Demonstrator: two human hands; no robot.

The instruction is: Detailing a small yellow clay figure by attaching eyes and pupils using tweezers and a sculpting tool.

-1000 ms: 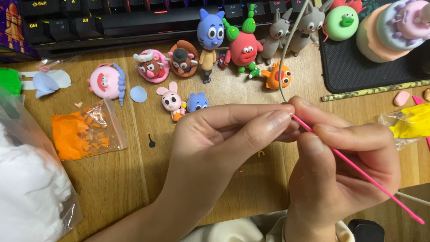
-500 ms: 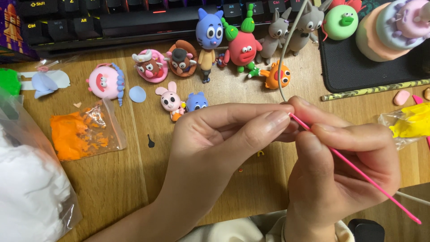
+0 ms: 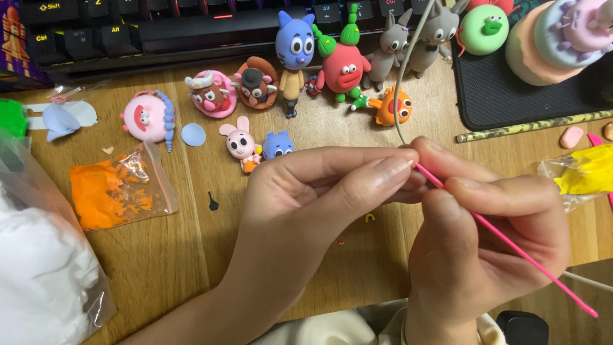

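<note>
My left hand [image 3: 306,204] is pinched shut, thumb and fingers pressed together around something small that the fingers hide. My right hand [image 3: 491,236] grips a thin pink stick tool [image 3: 511,244] like a pen, its tip pushed in between the left fingertips. Both hands hover over the wooden table [image 3: 185,255]. Just beyond the left hand lie a small pink rabbit figure [image 3: 241,144] and a small blue figure [image 3: 278,145].
A row of clay figures stands at the back: a blue cat [image 3: 294,54], a red figure with green top [image 3: 345,64], grey cats [image 3: 415,38], an orange fish [image 3: 393,107]. Bags of orange clay [image 3: 115,191], white clay [image 3: 38,275] and yellow clay [image 3: 584,172] lie around. A keyboard [image 3: 128,29] sits behind.
</note>
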